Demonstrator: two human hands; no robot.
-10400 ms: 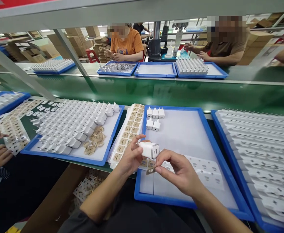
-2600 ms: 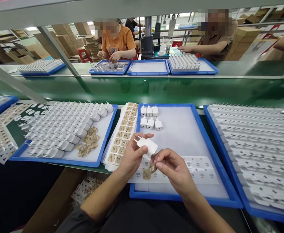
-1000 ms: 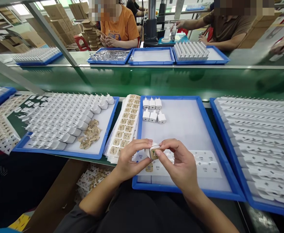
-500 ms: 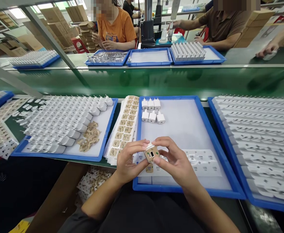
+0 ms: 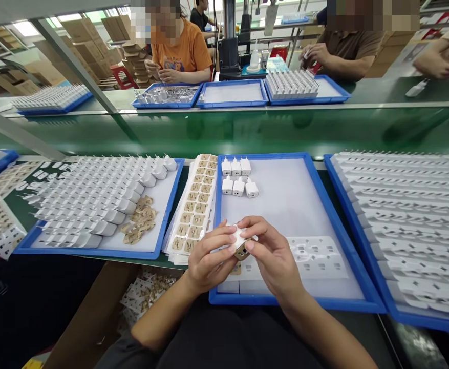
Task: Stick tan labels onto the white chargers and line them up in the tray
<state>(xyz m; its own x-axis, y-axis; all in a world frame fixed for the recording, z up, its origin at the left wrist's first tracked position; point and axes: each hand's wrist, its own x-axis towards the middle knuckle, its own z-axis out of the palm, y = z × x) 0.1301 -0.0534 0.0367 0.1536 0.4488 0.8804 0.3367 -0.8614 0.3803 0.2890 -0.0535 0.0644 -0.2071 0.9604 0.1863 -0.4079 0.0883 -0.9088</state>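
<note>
Both my hands grip one small white charger (image 5: 240,241) over the near edge of the middle blue tray (image 5: 316,177). My left hand (image 5: 209,256) wraps it from the left, and my right hand (image 5: 272,256) pinches its right side. A tan sticker covers the charger's port face, which points toward me and is mostly hidden by my fingers. Several finished chargers (image 5: 236,178) stand in two short rows at the tray's far left corner. A white emptied sticker sheet (image 5: 316,253) lies in the tray under my right hand.
A tan sticker sheet (image 5: 193,207) lies between the trays. The left blue tray (image 5: 158,241) holds many white chargers (image 5: 93,197) and peeled backings (image 5: 137,225). A right tray (image 5: 404,215) holds white sheets. Beyond the green conveyor (image 5: 224,130), other people work at more trays (image 5: 232,95).
The charger was turned in my hands and a tan sticker from my right hand was pressed onto its port face. My fingers now close over that face. The camera tilted slightly.
</note>
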